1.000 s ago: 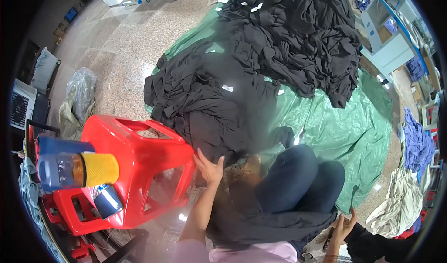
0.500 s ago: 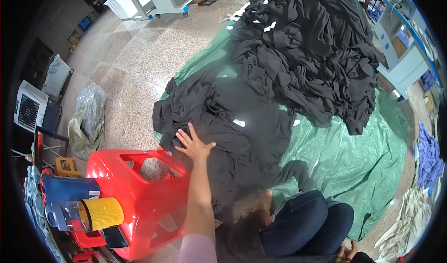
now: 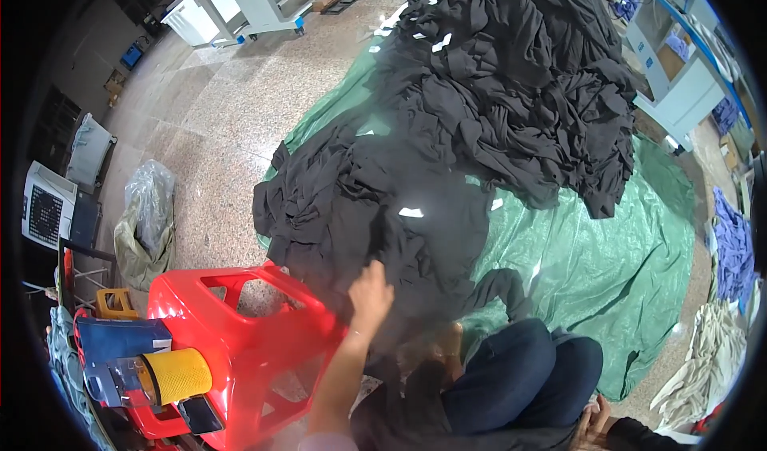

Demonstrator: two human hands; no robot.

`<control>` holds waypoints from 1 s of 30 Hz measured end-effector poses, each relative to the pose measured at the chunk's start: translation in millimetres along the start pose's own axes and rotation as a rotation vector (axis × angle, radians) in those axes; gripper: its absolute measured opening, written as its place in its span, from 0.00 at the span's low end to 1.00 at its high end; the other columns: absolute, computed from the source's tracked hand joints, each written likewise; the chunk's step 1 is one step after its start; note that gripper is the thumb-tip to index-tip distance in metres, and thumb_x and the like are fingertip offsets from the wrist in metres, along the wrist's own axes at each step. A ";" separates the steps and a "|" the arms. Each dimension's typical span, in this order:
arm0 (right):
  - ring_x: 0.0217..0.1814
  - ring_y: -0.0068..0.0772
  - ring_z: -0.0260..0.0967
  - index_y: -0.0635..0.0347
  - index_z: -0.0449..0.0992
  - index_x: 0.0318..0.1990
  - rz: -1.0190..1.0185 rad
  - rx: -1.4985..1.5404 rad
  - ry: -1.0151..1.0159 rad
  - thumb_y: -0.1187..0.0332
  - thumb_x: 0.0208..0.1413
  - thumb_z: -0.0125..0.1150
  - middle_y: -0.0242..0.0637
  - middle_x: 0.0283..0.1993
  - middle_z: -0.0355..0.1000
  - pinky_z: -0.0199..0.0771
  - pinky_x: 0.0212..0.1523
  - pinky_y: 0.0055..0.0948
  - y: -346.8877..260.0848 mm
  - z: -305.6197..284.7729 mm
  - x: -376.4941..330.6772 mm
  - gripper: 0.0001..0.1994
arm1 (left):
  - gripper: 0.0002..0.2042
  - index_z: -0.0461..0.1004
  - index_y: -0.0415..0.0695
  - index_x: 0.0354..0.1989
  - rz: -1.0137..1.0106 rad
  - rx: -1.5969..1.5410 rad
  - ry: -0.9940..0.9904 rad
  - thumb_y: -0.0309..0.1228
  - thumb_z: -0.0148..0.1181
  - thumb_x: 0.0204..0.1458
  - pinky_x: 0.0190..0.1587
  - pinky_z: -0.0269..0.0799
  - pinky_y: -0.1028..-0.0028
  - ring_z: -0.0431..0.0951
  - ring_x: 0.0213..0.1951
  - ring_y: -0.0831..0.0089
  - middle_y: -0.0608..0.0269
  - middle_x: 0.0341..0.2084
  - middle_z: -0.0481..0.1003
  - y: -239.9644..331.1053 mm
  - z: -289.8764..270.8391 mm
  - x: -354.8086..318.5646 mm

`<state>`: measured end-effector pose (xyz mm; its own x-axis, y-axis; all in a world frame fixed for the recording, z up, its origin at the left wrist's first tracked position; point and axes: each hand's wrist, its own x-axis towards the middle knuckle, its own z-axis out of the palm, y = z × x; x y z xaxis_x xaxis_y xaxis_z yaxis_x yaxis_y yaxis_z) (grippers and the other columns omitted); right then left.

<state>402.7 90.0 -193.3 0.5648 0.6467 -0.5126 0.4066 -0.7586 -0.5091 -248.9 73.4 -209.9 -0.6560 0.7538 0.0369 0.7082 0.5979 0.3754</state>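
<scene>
At the lower centre, my left hand [image 3: 371,295] is closed, its fingers bunched on black fabric [image 3: 335,223] that lies in a crumpled heap before me. What part of the cloth is in its grip is hidden, and the fingers are slightly blurred. A white tag [image 3: 411,212] shows on the fabric beyond the hand. My right hand does not show. At the lower right edge a hand [image 3: 593,421] with a black sleeve appears beside legs in dark blue jeans [image 3: 503,371]. That sleeve differs from the pale lilac one on my left arm, so it looks like another person's.
A red plastic stool [image 3: 240,355] stands left of my forearm, bearing a yellow-sleeved bottle [image 3: 177,373] and a phone [image 3: 200,414]. Ahead, a large pile of black garments [image 3: 511,83] covers part of a green tarp [image 3: 599,275]. Pale cloth [image 3: 703,359] lies far right.
My left hand has gone from spread flat on the fabric to closed, and has moved nearer and slightly right. The cloth beneath it has shifted a little. The view has tilted slightly.
</scene>
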 end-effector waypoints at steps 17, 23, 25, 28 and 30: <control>0.60 0.45 0.59 0.51 0.67 0.57 -1.172 0.137 0.375 0.70 0.48 0.61 0.42 0.60 0.62 0.57 0.56 0.50 -140.7 15.5 -238.8 0.25 | 0.26 0.64 0.38 0.56 -0.150 -1.527 -1.023 0.20 0.57 0.45 0.51 0.71 0.68 0.73 0.49 0.60 0.50 0.49 0.70 212.6 -91.8 -104.1; 0.65 0.47 0.54 0.54 0.62 0.61 -1.290 0.370 0.163 0.72 0.52 0.57 0.44 0.62 0.56 0.51 0.64 0.48 -124.9 35.2 -279.7 0.26 | 0.25 0.63 0.39 0.59 0.106 -1.363 -1.160 0.21 0.56 0.49 0.51 0.70 0.69 0.73 0.50 0.60 0.49 0.51 0.69 230.9 -161.3 -170.4; 0.63 0.51 0.55 0.57 0.60 0.61 -1.393 0.524 0.002 0.71 0.52 0.55 0.48 0.62 0.53 0.56 0.60 0.44 -124.7 42.5 -289.6 0.26 | 0.25 0.62 0.40 0.59 0.141 -1.296 -1.166 0.22 0.55 0.50 0.51 0.70 0.69 0.73 0.50 0.60 0.49 0.52 0.69 222.3 -178.4 -190.1; 0.63 0.52 0.54 0.60 0.52 0.66 -1.410 0.663 -0.263 0.61 0.54 0.53 0.51 0.63 0.50 0.59 0.58 0.42 -124.1 29.4 -305.6 0.33 | 0.24 0.62 0.40 0.61 0.205 -1.191 -1.228 0.22 0.55 0.53 0.51 0.70 0.70 0.73 0.50 0.60 0.48 0.53 0.69 219.8 -202.1 -221.9; 0.58 0.44 0.56 0.59 0.45 0.69 -1.368 0.814 -0.274 0.69 0.46 0.60 0.47 0.60 0.51 0.63 0.52 0.33 -119.7 31.7 -295.3 0.42 | 0.24 0.62 0.41 0.61 0.259 -1.128 -1.288 0.23 0.54 0.54 0.51 0.70 0.70 0.73 0.51 0.60 0.48 0.53 0.69 226.0 -208.2 -238.5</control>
<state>164.4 -7.7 -2.9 -0.0573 0.8308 0.5536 -0.0477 0.5516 -0.8327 13.2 -28.0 59.0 0.4467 0.8443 -0.2961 -0.1325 0.3898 0.9113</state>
